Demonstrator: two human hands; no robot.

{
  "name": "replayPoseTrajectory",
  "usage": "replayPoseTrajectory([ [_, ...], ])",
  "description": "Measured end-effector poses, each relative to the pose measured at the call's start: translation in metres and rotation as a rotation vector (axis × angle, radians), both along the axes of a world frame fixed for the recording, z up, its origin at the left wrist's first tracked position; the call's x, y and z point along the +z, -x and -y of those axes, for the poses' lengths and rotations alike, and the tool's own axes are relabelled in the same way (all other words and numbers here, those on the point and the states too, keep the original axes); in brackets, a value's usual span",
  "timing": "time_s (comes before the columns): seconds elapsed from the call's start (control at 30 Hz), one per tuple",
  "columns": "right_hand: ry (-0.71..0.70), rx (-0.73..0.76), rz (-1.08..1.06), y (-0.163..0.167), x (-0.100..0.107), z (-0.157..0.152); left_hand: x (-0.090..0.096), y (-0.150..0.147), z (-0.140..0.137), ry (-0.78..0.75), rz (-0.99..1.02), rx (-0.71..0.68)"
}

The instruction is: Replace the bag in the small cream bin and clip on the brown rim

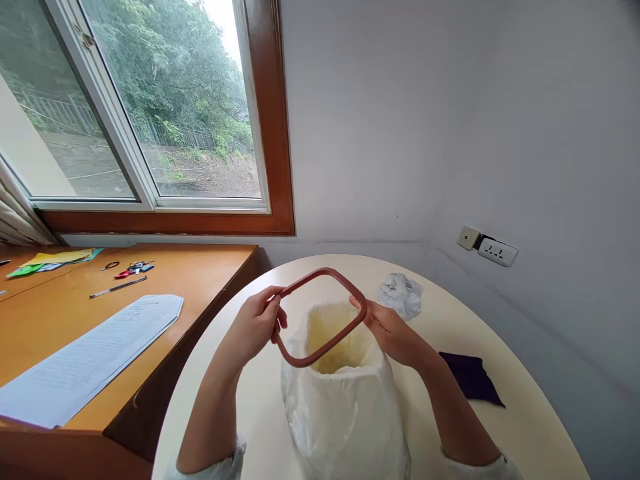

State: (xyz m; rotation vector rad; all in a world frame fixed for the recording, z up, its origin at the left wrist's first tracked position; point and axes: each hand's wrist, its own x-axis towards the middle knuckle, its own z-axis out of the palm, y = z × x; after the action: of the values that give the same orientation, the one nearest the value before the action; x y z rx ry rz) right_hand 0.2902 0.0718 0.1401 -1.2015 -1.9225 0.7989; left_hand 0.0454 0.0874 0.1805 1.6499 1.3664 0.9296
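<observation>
Between my two hands is a reddish-brown rounded square ring (327, 347), like the rim of a trash can, held tilted in the air. My left hand (255, 323) grips its left side, fingers curled round it. At the opposite side, my right hand (393, 330) pinches the ring's right edge. Under and behind the ring stands a bin lined with a white plastic bag (345, 413). The bag is folded over the bin's mouth and hangs down outside, so the bin's outer walls are hidden. Through the opening, the bag-covered inside looks yellowish.
A crumpled clear plastic bag (401, 293) and a dark purple cloth (473, 377) lie on the round cream table (200, 407). On the wooden desk (210, 267) at left are papers (100, 353), a pen (118, 287) and scissors (125, 273). A wall socket (497, 252) is at right.
</observation>
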Motion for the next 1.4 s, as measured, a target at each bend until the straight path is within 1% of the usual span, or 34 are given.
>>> replayPoseTrajectory([
  [0.17, -0.01, -0.045, 0.073, -0.002, 0.002, 0.001, -0.001, -0.002, 0.0, 0.055, -0.036, -0.049],
  [0.3, -0.055, -0.059, 0.064, -0.003, 0.001, 0.0, -0.002, -0.002, 0.001, 0.066, -0.048, -0.073],
  [0.37, -0.093, -0.068, 0.014, -0.004, -0.001, -0.002, -0.003, -0.003, 0.001, 0.061, -0.053, -0.073],
  [0.47, -0.12, -0.161, -0.177, -0.008, -0.003, -0.007, -0.007, -0.01, -0.001, 0.028, -0.086, -0.03],
  [0.53, -0.079, -0.222, -0.356, -0.013, -0.003, -0.008, -0.01, -0.018, -0.002, -0.003, -0.136, 0.014],
  [0.57, -0.042, -0.23, -0.44, -0.015, -0.003, -0.009, -0.012, -0.022, -0.002, -0.019, -0.16, 0.03],
  [0.63, 0.04, -0.206, -0.556, -0.018, -0.002, -0.008, -0.015, -0.029, -0.003, -0.051, -0.198, 0.042],
  [0.67, 0.071, -0.198, -0.579, -0.018, -0.001, -0.008, -0.016, -0.032, -0.003, -0.077, -0.214, 0.045],
  [0.77, 0.116, -0.25, -0.533, -0.017, 0.002, -0.006, -0.02, -0.037, -0.001, -0.182, -0.272, 0.06],
  [0.9, 0.118, -0.33, -0.454, -0.012, 0.004, -0.006, -0.019, -0.04, 0.002, -0.268, -0.299, 0.053],
  [0.97, 0.118, -0.334, -0.456, -0.013, 0.004, -0.006, -0.017, -0.039, 0.003, -0.308, -0.284, 0.027],
  [1.03, 0.116, -0.343, -0.475, -0.018, 0.003, -0.007, -0.014, -0.038, 0.003, -0.328, -0.242, -0.028],
  [1.17, 0.092, -0.387, -0.521, -0.038, -0.001, -0.008, -0.015, -0.037, 0.002, -0.25, -0.167, -0.156],
  [1.27, 0.071, -0.44, -0.568, -0.056, -0.005, -0.01, -0.022, -0.038, 0.001, -0.201, -0.266, -0.222],
  [1.4, 0.032, -0.482, -0.585, -0.066, -0.009, -0.012, -0.029, -0.039, -0.002, -0.222, -0.424, -0.319],
])
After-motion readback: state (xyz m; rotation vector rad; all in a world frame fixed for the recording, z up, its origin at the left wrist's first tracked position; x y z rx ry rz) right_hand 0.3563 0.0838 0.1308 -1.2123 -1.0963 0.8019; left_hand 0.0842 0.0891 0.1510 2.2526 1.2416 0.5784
